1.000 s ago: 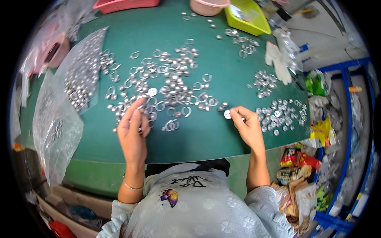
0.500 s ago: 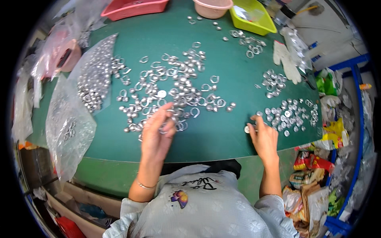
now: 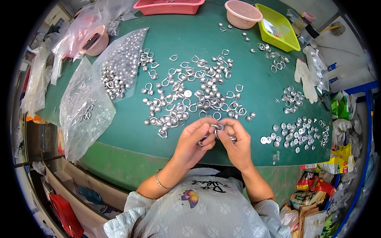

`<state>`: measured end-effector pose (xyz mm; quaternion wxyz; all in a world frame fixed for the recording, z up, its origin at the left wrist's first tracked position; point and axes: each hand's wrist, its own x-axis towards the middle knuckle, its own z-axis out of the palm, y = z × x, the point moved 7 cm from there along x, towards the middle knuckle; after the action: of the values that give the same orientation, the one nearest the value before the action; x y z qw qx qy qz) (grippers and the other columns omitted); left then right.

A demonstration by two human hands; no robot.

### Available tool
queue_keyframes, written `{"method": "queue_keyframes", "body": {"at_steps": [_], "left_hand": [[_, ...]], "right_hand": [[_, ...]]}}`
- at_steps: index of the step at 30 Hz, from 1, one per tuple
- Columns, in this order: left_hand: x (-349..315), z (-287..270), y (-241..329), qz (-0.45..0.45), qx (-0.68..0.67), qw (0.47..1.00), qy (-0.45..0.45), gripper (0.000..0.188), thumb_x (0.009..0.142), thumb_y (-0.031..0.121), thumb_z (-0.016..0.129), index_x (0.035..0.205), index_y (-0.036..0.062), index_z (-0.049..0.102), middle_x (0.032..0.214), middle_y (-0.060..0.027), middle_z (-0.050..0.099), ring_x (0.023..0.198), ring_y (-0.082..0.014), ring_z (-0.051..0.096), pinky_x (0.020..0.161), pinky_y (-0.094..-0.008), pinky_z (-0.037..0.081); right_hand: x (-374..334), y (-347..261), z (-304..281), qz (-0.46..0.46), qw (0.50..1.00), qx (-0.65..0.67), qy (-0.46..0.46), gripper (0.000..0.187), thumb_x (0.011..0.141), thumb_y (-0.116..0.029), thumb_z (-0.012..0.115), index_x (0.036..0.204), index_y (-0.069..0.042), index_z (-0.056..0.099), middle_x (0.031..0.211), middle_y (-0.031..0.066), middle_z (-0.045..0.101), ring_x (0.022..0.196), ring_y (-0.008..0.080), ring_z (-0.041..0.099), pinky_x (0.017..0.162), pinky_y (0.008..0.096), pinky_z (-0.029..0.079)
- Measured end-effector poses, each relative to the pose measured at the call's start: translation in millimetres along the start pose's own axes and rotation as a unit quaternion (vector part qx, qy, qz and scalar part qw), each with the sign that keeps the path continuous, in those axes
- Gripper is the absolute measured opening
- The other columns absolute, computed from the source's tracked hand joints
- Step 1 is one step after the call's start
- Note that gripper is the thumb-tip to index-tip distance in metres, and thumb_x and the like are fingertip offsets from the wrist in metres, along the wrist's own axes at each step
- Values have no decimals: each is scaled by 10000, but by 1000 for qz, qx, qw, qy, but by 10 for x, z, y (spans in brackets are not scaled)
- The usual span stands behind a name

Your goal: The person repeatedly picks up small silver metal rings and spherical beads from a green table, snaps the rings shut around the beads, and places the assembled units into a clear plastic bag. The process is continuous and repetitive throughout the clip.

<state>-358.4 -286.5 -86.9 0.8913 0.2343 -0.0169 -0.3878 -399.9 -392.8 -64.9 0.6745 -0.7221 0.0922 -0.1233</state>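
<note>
My left hand [image 3: 189, 143] and my right hand [image 3: 237, 146] meet above the front edge of the green table [image 3: 254, 107]. Both are closed, fingertips pinching a shiny silver metal ring [image 3: 217, 127] between them. More silver pieces peek out from under the fingers of each hand; how many is hidden. Just beyond my hands spreads a loose pile of silver rings and domed metal caps [image 3: 206, 101]. Right of my right hand lies a group of small round metal discs [image 3: 301, 133], with a cluster of rings [image 3: 293, 99] behind it.
Clear plastic bags, one full of silver pieces [image 3: 119, 63], lie at left beside a pink basket [image 3: 98, 45]. A red tray [image 3: 168, 8], a pink colander [image 3: 243, 15] and a yellow-green tray [image 3: 278, 33] stand along the back. A white glove [image 3: 304, 79] lies at right.
My hands were apart, the left over the pile and the right by the discs. They have come together at the front edge and now pinch a ring. The view has shifted slightly.
</note>
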Motion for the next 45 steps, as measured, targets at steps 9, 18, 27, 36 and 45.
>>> {"method": "queue_keyframes", "body": {"at_steps": [9,18,27,36,45], "left_hand": [[24,64,192,235,352,905,27,156,913,23,460,974,-36,591,928,-62,520,629,-62,414,490,-189,321],[81,-42,126,58,107,992,45,225,918,94,499,1125,16,543,908,-14,513,668,-48,418,527,-181,322],[67,85,609,324,521,785,91,96,750,-9,655,842,-26,633,811,-83,590,720,-135,554,642,-242,442],[88,109,617,230,466,848,105,102,824,70,630,860,-26,628,805,-44,626,715,-80,556,625,-211,444],[224,-208,312,3,153,984,95,182,872,122,597,1004,-2,589,765,3,564,562,-35,442,489,-168,341]], "right_hand": [[73,241,86,127,957,259,26,169,915,-118,528,1036,0,527,707,-38,529,530,-3,361,446,165,246],[126,-51,105,-41,999,-12,5,149,893,-92,556,1003,-2,510,720,-6,571,613,23,450,524,179,335],[276,132,290,139,960,234,-70,119,929,-121,505,1013,-41,476,637,-52,439,529,3,325,452,169,222],[362,-298,264,-58,983,-153,-78,204,883,-74,530,1053,3,447,625,36,520,536,61,444,478,232,347],[429,-279,251,-84,961,-234,-124,148,888,-112,534,968,3,490,682,103,596,516,177,565,465,295,420]]}}
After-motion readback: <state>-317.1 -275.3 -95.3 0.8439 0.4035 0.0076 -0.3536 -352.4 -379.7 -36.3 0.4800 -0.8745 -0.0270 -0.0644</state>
